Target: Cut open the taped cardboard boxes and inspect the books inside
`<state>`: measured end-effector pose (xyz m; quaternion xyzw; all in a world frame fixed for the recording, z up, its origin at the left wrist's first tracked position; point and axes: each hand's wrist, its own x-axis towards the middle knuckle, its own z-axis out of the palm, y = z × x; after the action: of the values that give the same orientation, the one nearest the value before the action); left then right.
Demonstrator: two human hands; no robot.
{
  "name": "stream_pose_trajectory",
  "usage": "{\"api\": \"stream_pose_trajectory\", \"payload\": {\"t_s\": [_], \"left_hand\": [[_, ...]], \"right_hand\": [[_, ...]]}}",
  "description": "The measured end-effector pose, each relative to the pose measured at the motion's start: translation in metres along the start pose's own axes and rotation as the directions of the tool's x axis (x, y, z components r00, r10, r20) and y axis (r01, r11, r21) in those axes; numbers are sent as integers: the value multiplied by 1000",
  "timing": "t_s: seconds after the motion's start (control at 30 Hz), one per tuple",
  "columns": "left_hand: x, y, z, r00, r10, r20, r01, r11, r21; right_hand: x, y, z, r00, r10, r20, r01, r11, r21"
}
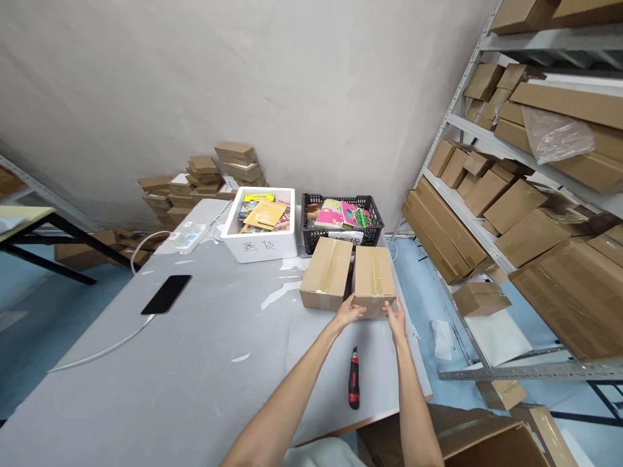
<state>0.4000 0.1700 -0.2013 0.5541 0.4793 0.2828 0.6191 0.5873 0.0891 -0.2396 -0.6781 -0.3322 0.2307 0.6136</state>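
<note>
Two taped cardboard boxes stand side by side at the right end of the grey table (204,370). My left hand (348,312) is at the lower left near corner of the right-hand cardboard box (374,272), and my right hand (395,316) is at its near right corner. Together they grip that box between them. The left-hand cardboard box (325,269) sits just beside it, with a narrow gap between. Closer to me, a black and red utility knife (354,383) lies on the tabletop, touched by neither hand.
Behind the boxes are a black plastic crate (306,237) of books and a white foam box (263,248) of packets. A phone (167,294) with a cable lies left. Metal shelves (528,139) hold cartons at right; an open carton (491,441) stands near me.
</note>
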Motion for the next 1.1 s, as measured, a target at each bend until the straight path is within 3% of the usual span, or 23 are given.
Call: {"api": "stream_pose_trajectory", "payload": {"t_s": [0.17, 0.27, 0.37, 0.53, 0.73, 0.83, 0.93, 1.0, 1.1], "left_hand": [[-24, 11, -11, 973, 211, -90, -208, 977, 35], [-36, 21, -34, 932, 342, -123, -339, 940, 46], [-57, 23, -66, 900, 417, -129, -416, 909, 39], [-109, 2, -145, 878, 451, -160, -449, 892, 53], [-147, -45, -252, 886, 397, -241, -376, 918, 128], [-159, -74, -301, 883, 357, -305, -314, 932, 180], [-171, -105, -340, 870, 347, -350, -279, 932, 232], [-179, -128, -361, 862, 354, -363, -276, 928, 250], [-189, -165, -386, 867, 298, -401, -233, 951, 203]], "right_hand": [[-29, -30, -31, 990, 69, -123, -78, 995, -68], [-58, -65, -37, 988, -16, -153, -7, 988, -153], [-108, -99, -31, 969, -157, -190, 125, 977, -170], [-227, -127, 10, 957, -270, -106, 241, 944, -224], [-352, -111, 89, 937, -246, 248, 308, 916, -256], [-397, -108, 130, 842, -175, 511, 398, 840, -368], [-426, -113, 169, 642, -14, 766, 571, 677, -466], [-437, -116, 193, 535, 88, 840, 638, 610, -471], [-440, -113, 215, 456, 170, 874, 649, 609, -457]]}}
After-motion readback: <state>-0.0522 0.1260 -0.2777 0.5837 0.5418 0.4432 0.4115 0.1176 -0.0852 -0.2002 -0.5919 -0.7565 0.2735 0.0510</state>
